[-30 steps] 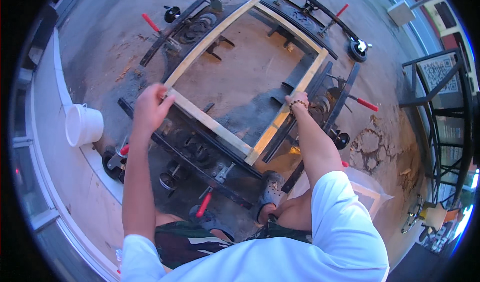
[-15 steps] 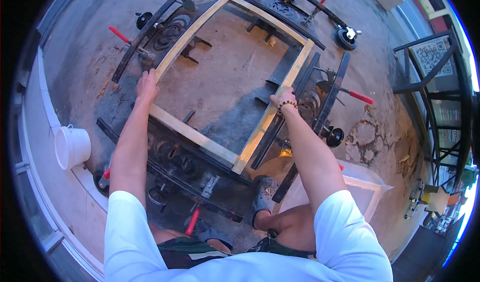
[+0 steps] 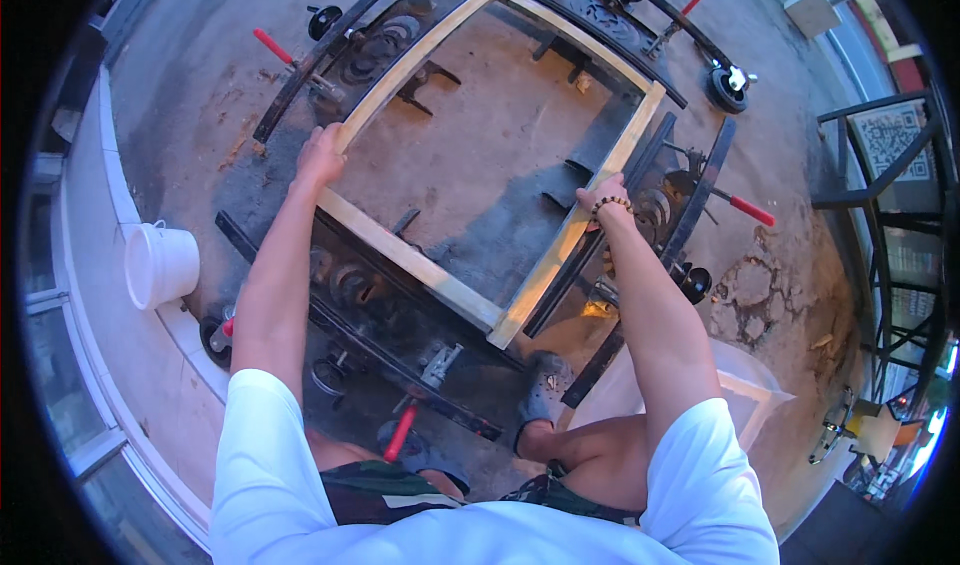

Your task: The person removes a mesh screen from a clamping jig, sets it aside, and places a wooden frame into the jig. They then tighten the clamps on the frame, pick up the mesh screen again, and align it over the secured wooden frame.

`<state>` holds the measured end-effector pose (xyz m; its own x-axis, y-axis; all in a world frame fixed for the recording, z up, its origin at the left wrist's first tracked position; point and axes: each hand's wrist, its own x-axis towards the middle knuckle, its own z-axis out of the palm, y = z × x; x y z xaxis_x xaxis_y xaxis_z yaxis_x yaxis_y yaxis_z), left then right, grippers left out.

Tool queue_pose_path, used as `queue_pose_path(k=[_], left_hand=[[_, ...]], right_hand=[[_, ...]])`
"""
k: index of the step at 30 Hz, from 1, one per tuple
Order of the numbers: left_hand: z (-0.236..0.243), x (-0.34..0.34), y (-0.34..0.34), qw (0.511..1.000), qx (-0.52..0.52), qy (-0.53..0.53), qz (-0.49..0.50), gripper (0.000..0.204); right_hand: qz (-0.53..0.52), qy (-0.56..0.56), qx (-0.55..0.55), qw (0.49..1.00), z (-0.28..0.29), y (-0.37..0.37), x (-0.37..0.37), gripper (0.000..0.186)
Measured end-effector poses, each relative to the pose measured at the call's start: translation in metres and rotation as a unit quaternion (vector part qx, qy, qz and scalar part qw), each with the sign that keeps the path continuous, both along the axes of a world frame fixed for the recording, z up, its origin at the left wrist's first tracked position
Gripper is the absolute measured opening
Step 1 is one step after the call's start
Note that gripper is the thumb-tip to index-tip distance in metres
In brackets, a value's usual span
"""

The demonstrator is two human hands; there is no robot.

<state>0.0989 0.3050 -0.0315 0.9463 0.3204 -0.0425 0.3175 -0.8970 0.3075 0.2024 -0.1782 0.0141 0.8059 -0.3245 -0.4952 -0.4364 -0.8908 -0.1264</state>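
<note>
Has brought the left hand (image 3: 321, 157) from lying loosely about the near-left corner, thumb spread, to a grasp round the near end of the left rail (image 3: 415, 60). Keeps the right hand (image 3: 605, 195), with a beaded bracelet (image 3: 611, 203) at the wrist, clasped on the right rail (image 3: 535, 283) about midway along, much as before. Viewed from the head, holds by these two sides a pale wooden frame (image 3: 405, 250), lying slantwise in the middle of a black metal rig (image 3: 375, 350) low over the floor. Cannot tell whether the left rail meets the near rail at that corner, with fingers partly in the way. Has red-handled clamps (image 3: 402, 431) standing around the frame on every side, and a black caster wheel (image 3: 727, 92) beyond its far right. Rests one foot in a grey clog (image 3: 548, 380) near the frame's closest corner. Has a white bucket (image 3: 160, 267) well apart to the left, and a plastic-covered panel (image 3: 740, 395) to the right, partly hidden by the right arm.
</note>
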Motion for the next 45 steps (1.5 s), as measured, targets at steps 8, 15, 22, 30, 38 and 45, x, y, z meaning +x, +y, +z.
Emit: queue_pose_path(k=[8,15,22,30,38,45], left_hand=[[-0.001,0.000,-0.008,0.998,0.028,0.047,-0.017,0.064],[0.018,0.004,-0.024,0.997,0.075,0.023,0.010,0.061],[0.035,-0.017,-0.027,0.992,0.056,-0.109,0.025,0.049],[0.035,-0.024,-0.043,0.981,0.025,-0.191,-0.003,0.049],[-0.002,-0.023,-0.043,0.990,0.007,-0.137,0.039,0.050],[-0.011,-0.017,-0.039,0.991,0.031,-0.120,0.054,0.050]], right_hand=[[-0.020,0.043,0.044,0.998,0.021,-0.001,0.000,0.075],[0.048,-0.006,-0.023,0.999,-0.014,-0.021,0.009,0.097],[0.033,0.033,0.056,0.997,0.053,-0.005,0.003,0.096],[-0.001,-0.003,0.141,0.990,0.025,-0.044,0.002,0.083],[0.076,-0.037,0.011,0.996,0.005,-0.041,-0.001,0.078],[0.044,-0.025,0.043,0.998,-0.018,-0.033,-0.004,0.082]])
